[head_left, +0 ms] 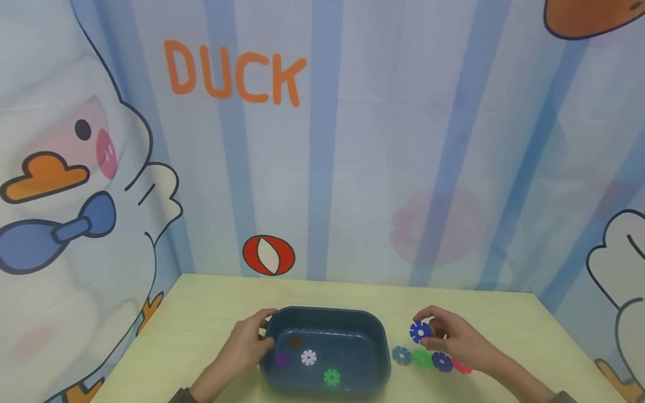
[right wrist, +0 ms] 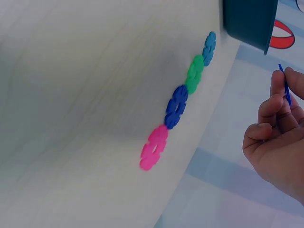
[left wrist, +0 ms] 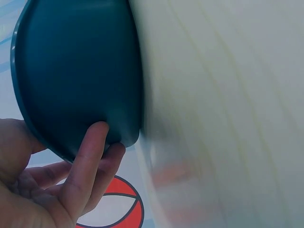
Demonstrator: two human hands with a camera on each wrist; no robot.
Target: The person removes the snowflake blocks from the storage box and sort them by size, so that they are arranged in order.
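My left hand (head_left: 248,340) grips the left end of a dark teal plastic tub (head_left: 325,313), thumb over the rim and fingers along the outer wall, as the left wrist view shows (left wrist: 71,185). Inside the tub lie a white notched disc (head_left: 309,357), a green one (head_left: 332,378), a purple one (head_left: 282,360) and a brown one (head_left: 296,342). Right of the tub, my right hand (head_left: 456,336) pinches a blue notched disc (head_left: 417,331) between thumb and fingers, raised over the table. Seen from the right wrist, that disc (right wrist: 287,90) is edge-on.
On the table (head_left: 211,302), right of the tub, a row of discs runs from light blue (head_left: 402,355) to green (head_left: 421,358), dark blue (head_left: 442,362) and pink (right wrist: 154,148). A striped duck-print cloth (head_left: 363,168) hangs behind the table and at both sides.
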